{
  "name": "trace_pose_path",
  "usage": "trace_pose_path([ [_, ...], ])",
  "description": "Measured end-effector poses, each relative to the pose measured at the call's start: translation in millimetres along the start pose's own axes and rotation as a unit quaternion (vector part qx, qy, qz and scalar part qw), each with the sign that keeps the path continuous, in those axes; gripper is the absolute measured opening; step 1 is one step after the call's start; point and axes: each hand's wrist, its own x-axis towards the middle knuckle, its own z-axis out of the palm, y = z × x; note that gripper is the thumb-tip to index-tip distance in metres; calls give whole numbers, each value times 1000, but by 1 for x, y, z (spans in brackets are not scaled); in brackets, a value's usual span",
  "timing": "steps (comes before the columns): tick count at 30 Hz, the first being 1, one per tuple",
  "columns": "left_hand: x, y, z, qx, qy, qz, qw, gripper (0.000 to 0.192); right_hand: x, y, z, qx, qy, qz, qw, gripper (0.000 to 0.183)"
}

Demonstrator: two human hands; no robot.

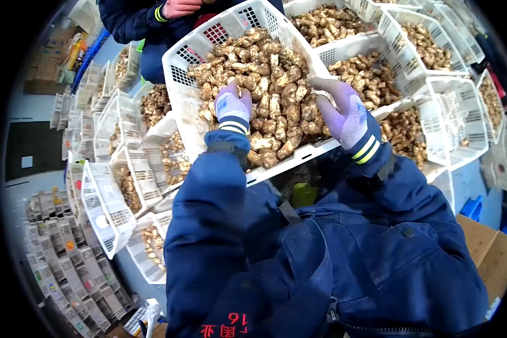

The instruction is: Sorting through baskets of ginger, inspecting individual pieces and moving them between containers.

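Observation:
A white plastic crate (179,105) full of brown-and-cream mushrooms (274,99), which look like matsutake, lies tilted before me. My left hand (233,103), in a purple-and-white knit work glove, reaches into the left part of the pile. Its fingertips are down among the mushrooms, and whether they grip one is hidden. Over the crate's right side is my right hand (344,112), gloved the same way. Its thumb and fingers are spread, with nothing seen between them, beside the mushrooms at the right wall.
Across the crate, a co-worker's bare hand (181,7) is near a brown object. More mushroom crates stand right (365,80) and left (167,158). Stacked crates (67,262) line the lower left. A cardboard box (496,262) sits lower right, near a blue container (472,208).

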Motion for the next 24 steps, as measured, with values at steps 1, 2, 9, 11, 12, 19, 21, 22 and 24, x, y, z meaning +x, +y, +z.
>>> trace_pose_path([
  [1, 0, -1, 6, -15, 88, 70, 993, 38, -1, 0, -2, 1, -2, 11, 1000, 27],
  [2, 2, 7, 5, -23, 100, 95, 990, 37, 0, 0, -5, -10, -6, 6, 1000, 27],
  [9, 15, 48, -1, 203, -123, 202, 950, 52, -4, 3, 0, 29, 37, -22, 999, 26],
  [11, 23, 57, 8, 268, -199, 140, 932, 51, -4, 10, 5, 26, 53, -27, 998, 26],
  [12, 20, 58, 10, 293, -191, 157, 924, 49, -4, 9, 3, 26, 53, -25, 998, 26],
  [19, 20, 55, 6, 315, -157, 93, 931, 46, -3, 6, -4, 8, -15, -1, 1000, 32],
  [21, 20, 43, 8, 235, -163, 80, 955, 41, -3, 3, -4, -2, -8, -8, 1000, 31],
  [22, 21, 38, 8, 229, -167, 80, 956, 41, -2, 6, 6, 20, 61, -27, 998, 26],
  [24, 23, 27, 6, 213, -173, 123, 954, 44, -2, 3, 1, 23, 47, -21, 998, 25],
])
